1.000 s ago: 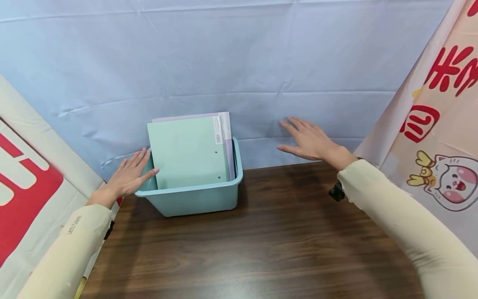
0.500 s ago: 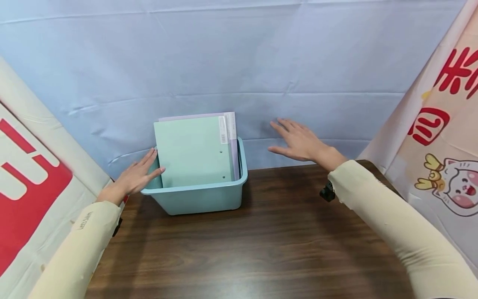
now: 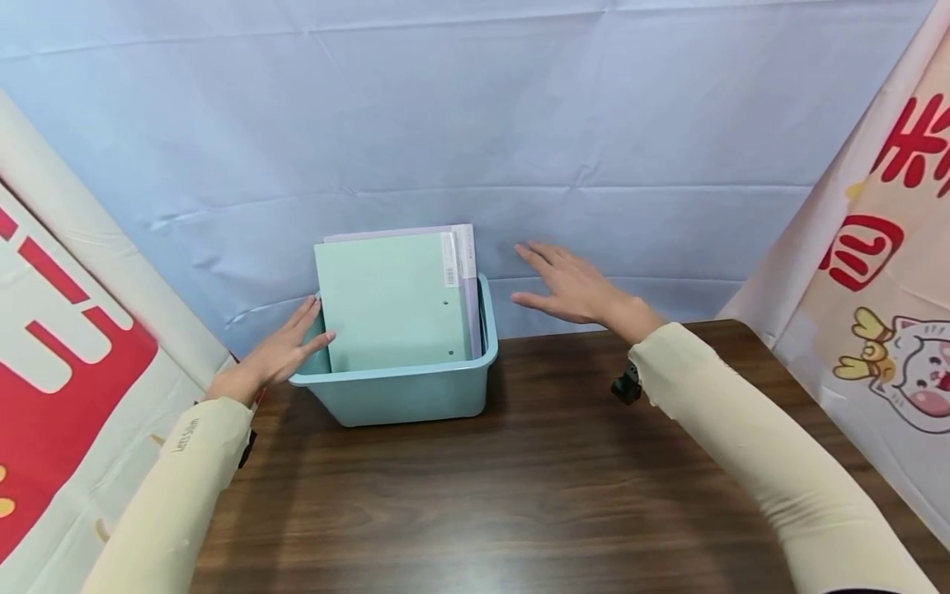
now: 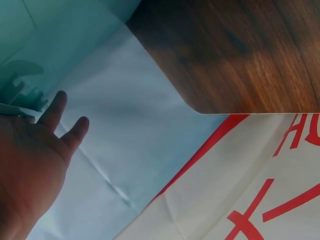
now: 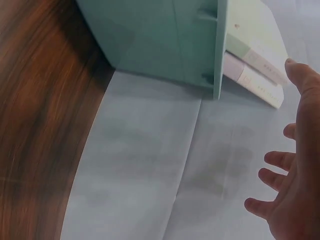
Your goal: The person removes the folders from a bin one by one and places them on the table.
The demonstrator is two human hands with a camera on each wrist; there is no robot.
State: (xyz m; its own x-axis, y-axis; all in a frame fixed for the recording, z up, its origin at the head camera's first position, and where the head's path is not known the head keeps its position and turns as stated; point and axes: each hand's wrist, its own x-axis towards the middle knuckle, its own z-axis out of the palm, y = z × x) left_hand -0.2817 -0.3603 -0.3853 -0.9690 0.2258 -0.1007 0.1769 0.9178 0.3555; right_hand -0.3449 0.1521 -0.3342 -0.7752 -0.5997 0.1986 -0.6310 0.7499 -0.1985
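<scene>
A teal plastic bin [image 3: 393,396] stands at the back of the brown table, left of centre. Upright in it are a mint green folder [image 3: 386,305] and, behind that, a purple one [image 3: 472,289]; both rise above the rim. My left hand [image 3: 278,351] lies at the bin's left end, its fingers straight over the rim. In the left wrist view that hand [image 4: 30,165] is beside the teal wall. My right hand [image 3: 575,289] hangs in the air to the right of the bin, fingers spread, touching nothing. The right wrist view has the hand [image 5: 295,185] apart from the bin [image 5: 150,40].
Behind the table [image 3: 475,495] hangs a pale blue cloth [image 3: 475,115]. A banner with red shapes [image 3: 67,330] borders the left side, and one with red characters and a cartoon cat [image 3: 891,330] borders the right.
My right hand has moved left, closer to the bin. The head view has shifted, so the bin appears slightly farther right. My left hand stays at the bin's left end.
</scene>
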